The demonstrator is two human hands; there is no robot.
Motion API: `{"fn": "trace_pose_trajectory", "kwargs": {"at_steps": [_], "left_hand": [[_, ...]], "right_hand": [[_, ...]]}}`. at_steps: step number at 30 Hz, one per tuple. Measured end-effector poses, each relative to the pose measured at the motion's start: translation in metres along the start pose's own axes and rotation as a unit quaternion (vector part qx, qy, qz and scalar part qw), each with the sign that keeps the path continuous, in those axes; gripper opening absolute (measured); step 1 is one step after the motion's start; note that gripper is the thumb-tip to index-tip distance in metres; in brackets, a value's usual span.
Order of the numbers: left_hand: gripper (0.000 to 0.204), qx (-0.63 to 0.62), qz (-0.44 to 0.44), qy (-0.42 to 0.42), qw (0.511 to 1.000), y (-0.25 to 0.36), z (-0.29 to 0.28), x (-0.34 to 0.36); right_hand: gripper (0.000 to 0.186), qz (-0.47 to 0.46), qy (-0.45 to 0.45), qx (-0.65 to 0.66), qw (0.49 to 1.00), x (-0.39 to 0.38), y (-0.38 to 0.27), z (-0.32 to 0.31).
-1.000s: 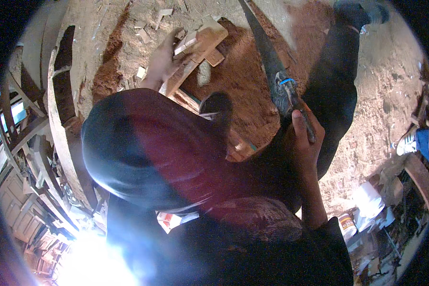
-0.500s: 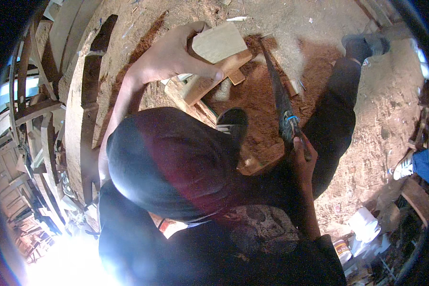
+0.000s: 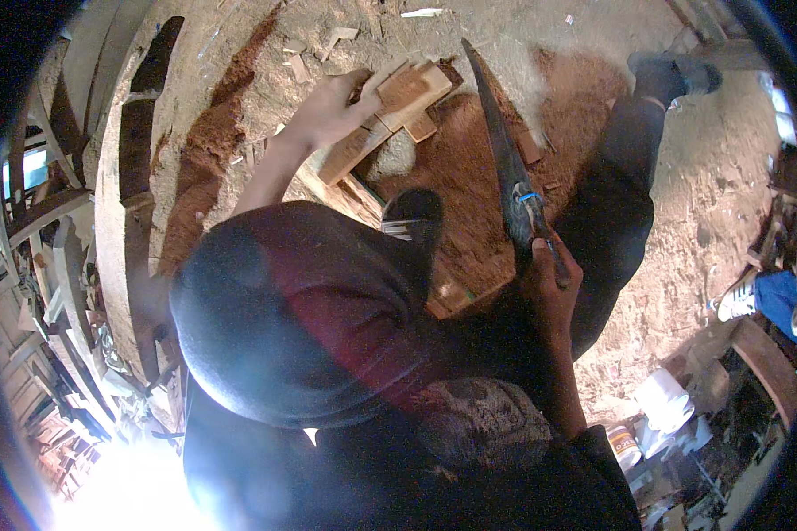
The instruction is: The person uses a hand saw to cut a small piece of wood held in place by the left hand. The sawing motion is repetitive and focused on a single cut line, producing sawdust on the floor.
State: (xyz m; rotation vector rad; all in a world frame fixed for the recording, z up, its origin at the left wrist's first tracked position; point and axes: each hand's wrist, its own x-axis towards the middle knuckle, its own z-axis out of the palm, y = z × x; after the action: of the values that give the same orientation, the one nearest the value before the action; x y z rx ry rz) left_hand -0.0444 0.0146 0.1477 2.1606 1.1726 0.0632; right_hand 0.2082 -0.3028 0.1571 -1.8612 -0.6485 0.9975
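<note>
My left hand (image 3: pixel 328 111) is at the left end of a short wooden block (image 3: pixel 413 92), its thumb and fingers bent around that end; motion blur softens the fingertips. Beneath the block lies a longer piece of timber (image 3: pixel 349 157), set at a slant above the ground. A small wood offcut (image 3: pixel 421 127) sticks out beside it. In my right hand (image 3: pixel 553 276) is the handle of a handsaw (image 3: pixel 498 133). Its dark, tapering blade points away from me, to the right of the block and apart from it. A blue tie is wrapped near the handle.
Reddish sawdust (image 3: pixel 469 208) covers the ground around my shoe (image 3: pixel 413 217). Wood scraps (image 3: pixel 299 67) lie beyond my left hand. Long planks (image 3: pixel 137 221) stand at the left. A white container (image 3: pixel 664 403) sits at the lower right, near a blue cloth (image 3: pixel 777 303).
The block in my left hand has been tipped down from a raised position onto the timber, and its pale face no longer shows. The saw has shifted slightly up and left in view.
</note>
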Motion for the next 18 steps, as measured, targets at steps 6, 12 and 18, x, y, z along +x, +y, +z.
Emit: {"fn": "trace_pose_trajectory", "kwargs": {"at_steps": [6,12,18], "left_hand": [[0.053,0.111,0.02,-0.009,0.994,-0.027,0.043,0.018],[0.048,0.184,0.081,0.053,0.978,-0.045,0.09,0.037],[0.036,0.238,0.065,0.052,0.968,-0.049,0.082,0.041]], "right_hand": [[0.042,-0.021,-0.037,-0.026,0.999,-0.013,-0.034,0.008],[0.041,-0.039,-0.07,-0.06,0.995,-0.025,-0.03,0.007],[0.044,-0.05,-0.116,-0.075,0.989,-0.036,-0.046,0.004]]}}
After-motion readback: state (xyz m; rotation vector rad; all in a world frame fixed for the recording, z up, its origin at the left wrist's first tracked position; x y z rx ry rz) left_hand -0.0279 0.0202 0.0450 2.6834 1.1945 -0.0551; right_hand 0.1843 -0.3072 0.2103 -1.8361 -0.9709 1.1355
